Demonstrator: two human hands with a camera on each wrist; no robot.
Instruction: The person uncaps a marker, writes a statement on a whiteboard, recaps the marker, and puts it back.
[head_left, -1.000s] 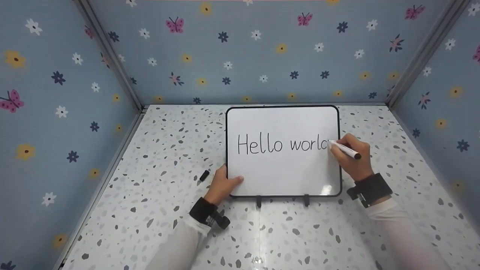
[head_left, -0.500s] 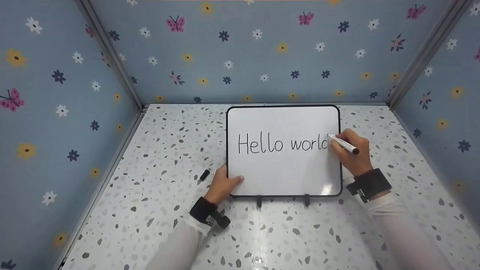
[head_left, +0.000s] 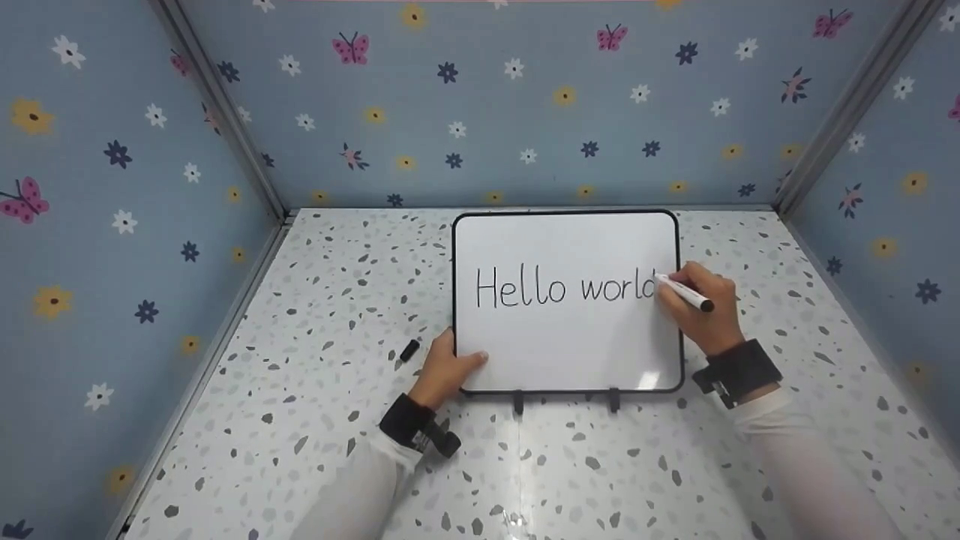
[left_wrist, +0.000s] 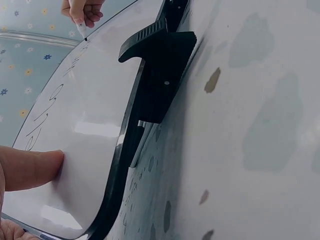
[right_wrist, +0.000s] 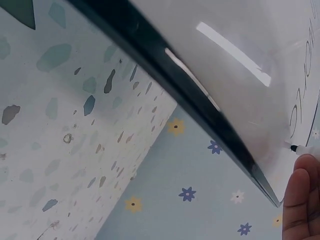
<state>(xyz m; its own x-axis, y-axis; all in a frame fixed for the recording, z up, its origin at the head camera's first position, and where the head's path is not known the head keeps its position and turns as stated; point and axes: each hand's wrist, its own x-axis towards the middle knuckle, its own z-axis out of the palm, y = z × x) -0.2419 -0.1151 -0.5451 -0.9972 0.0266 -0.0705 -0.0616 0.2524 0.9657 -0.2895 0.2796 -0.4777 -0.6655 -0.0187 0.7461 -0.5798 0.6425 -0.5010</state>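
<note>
A black-framed whiteboard (head_left: 570,345) bears the handwritten words "Hello world" in black. With its thumb on the front face, my left hand (head_left: 446,370) grips the board's lower left edge; the fingers are mostly hidden behind it. At the board's right side, my right hand (head_left: 703,304) pinches a white marker (head_left: 684,291). The marker's black tip (right_wrist: 294,148) is at the writing surface by the end of the last letter in the right wrist view. Left of my left hand, a black marker cap (head_left: 409,350) lies on the speckled table.
The board leans on a stand with two black feet (head_left: 518,403) at its lower edge. The speckled tabletop (head_left: 337,300) meets blue flower-patterned walls (head_left: 495,97) at the back and both sides, joined by grey corner strips.
My right hand has moved the marker tip up and then slightly down, and the upright stroke of the final "d" now shows. The left hand has stayed on the board.
</note>
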